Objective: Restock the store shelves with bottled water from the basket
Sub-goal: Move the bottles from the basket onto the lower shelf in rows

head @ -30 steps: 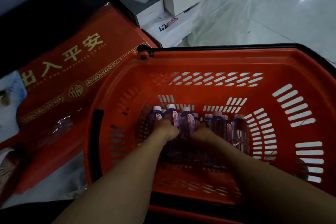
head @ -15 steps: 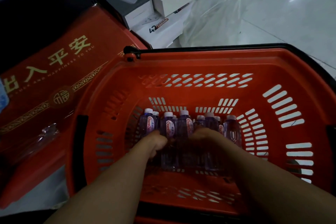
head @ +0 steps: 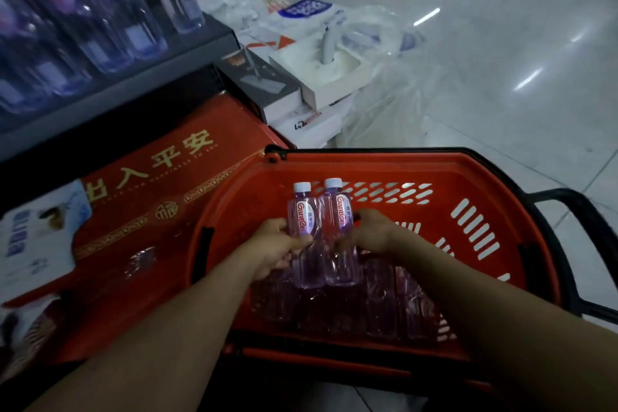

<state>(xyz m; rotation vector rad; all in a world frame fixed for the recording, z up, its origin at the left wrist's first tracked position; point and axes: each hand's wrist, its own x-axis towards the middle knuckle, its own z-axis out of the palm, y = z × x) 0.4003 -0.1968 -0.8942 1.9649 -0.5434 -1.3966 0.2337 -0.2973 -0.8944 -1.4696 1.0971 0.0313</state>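
Two small water bottles (head: 319,231) are held upright and side by side above the red shopping basket (head: 485,278), pressed between both hands; their white caps point away from the camera and their red-lettered labels face it. The left hand (head: 279,249) is closed around the lower body of the left bottle, thumb across its front just under the label; the right hand (head: 373,232) is closed on the right bottle at label height, fingers wrapped round its far side. The two bottles touch each other along their sides; their bases hang clear of the stock below.

The remaining bottles (head: 378,298) lie in the basket directly under the held pair, a dim cluster reaching toward the near wall; their count cannot be told. The basket stands on the pale tiled floor (head: 501,60); its black handle (head: 588,237) projects to the right.

Just left of the basket lies a red mat (head: 160,197) with gold characters; a white printed package (head: 36,237) overlaps its left end. Beyond the mat a dark shelf edge (head: 113,90) carries a row of larger clear bottles (head: 100,20), blurred. Behind the basket sit a dark boxed item (head: 264,84), a white moulded tray (head: 327,67) and loose clear plastic bags (head: 388,90).
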